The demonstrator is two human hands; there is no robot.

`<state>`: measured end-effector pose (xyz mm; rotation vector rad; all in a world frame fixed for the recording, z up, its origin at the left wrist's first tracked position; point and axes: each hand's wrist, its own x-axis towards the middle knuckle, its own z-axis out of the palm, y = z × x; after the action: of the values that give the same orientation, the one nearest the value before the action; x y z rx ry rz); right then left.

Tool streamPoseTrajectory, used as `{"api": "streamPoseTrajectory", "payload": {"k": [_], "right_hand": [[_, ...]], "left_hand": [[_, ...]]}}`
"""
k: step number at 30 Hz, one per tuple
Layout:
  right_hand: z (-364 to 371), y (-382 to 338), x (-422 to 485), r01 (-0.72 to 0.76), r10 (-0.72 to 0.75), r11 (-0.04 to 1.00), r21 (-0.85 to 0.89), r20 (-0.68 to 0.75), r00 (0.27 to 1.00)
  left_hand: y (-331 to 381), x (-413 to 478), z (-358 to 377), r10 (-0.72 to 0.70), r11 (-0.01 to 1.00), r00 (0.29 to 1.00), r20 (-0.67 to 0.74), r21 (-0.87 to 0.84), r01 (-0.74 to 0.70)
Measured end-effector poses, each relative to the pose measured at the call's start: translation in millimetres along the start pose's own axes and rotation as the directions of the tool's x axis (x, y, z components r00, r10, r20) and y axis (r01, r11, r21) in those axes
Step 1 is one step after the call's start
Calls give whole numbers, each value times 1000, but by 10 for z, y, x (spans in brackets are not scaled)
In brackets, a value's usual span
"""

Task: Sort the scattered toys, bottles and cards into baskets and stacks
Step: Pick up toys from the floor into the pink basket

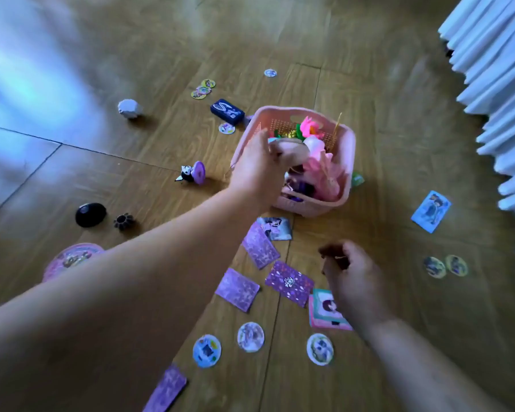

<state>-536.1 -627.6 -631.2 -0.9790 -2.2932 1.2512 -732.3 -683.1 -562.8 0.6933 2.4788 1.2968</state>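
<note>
Left hand (pixel 259 171) grips a pale pink toy (pixel 289 151) over the pink basket (pixel 344 162) on the wooden floor (pixel 369 99). Right hand (pixel 351 278) curls above purple cards (pixel 289 282), its hold unclear. White curtain (pixel 494 84) edges the right, and the floor stretches wide beyond the basket.

L arm (pixel 131 278) bare, stretched fwd, nearly straight at the elbow. L hand (pixel 260 171) shows its back to the camera, fingers curled round a pale pink toy (pixel 290 150). R forearm (pixel 428 367) bare, shorter reach, wrist slightly bent. R hand (pixel 354 281) back up, fingers curled under, blurred; can't tell if it holds anything.
</note>
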Motion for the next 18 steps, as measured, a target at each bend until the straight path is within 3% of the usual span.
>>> {"api": "streamPoseTrajectory", "payload": {"k": [3, 6, 9, 13, 15, 18], "right_hand": [[-280, 236, -120, -79, 80, 997, 6, -68, 994], [-549, 519, -301, -183, 183, 983, 14, -147, 972], [-787, 775, -495, -318, 306, 948, -8, -245, 920], [-975, 1065, -933, -502, 468, 865, -9, -349, 812], [-988, 1133, -1251, -543, 471, 832, -111, -377, 798], [-835, 1149, -1764, -519, 404, 774, -362, -348, 846]], "left_hand": [[99, 25, 273, -11, 996, 1000, -7, 93, 11], [22, -402, 550, 65, 993, 997, 35, 94, -68], [-181, -939, 778, 186, 978, 979, 82, 80, -192], [-398, -1544, 998, 141, 982, 959, 245, 90, -167], [-446, -1775, 1080, 113, 985, 941, 319, 86, -147], [-509, -1977, 1156, 106, 989, 916, 386, 58, -138]]}}
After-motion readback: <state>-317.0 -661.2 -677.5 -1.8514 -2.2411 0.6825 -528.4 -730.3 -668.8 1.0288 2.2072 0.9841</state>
